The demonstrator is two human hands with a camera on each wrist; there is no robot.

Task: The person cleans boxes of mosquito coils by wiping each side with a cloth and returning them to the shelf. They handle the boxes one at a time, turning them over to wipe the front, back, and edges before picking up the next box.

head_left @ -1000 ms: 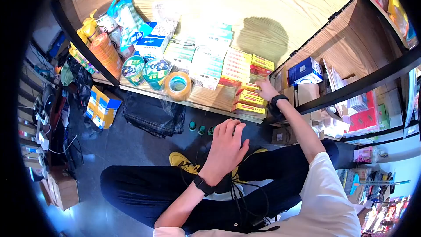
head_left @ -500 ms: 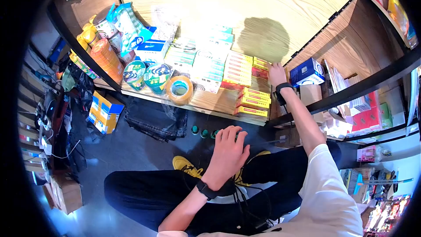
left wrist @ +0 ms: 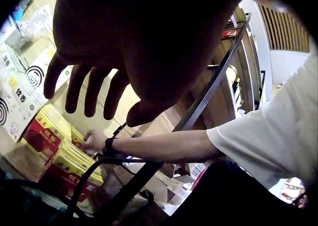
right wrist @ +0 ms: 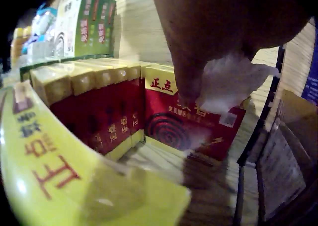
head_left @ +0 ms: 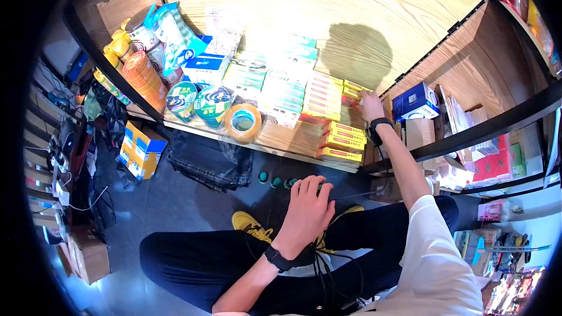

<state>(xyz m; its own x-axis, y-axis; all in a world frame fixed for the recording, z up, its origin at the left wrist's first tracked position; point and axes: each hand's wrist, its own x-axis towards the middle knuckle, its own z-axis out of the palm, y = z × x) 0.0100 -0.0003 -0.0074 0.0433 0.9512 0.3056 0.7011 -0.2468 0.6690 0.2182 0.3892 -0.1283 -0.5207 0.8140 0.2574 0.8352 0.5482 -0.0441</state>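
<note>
Red-and-yellow mosquito-coil boxes (head_left: 321, 96) stand in rows at the right end of the wooden shelf (head_left: 287, 134), by its back wall. The right hand (head_left: 370, 105) pinches a crumpled white cloth (right wrist: 228, 84) against them. The left hand (head_left: 307, 210), fingers spread and relaxed, rests over the knee.

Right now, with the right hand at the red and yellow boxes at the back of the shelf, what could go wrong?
1. The right hand reaches over the front stack of boxes and may knock it off the shelf edge.
2. The small green bottles stand on the floor by the left hand; shifting could tip them.
</note>
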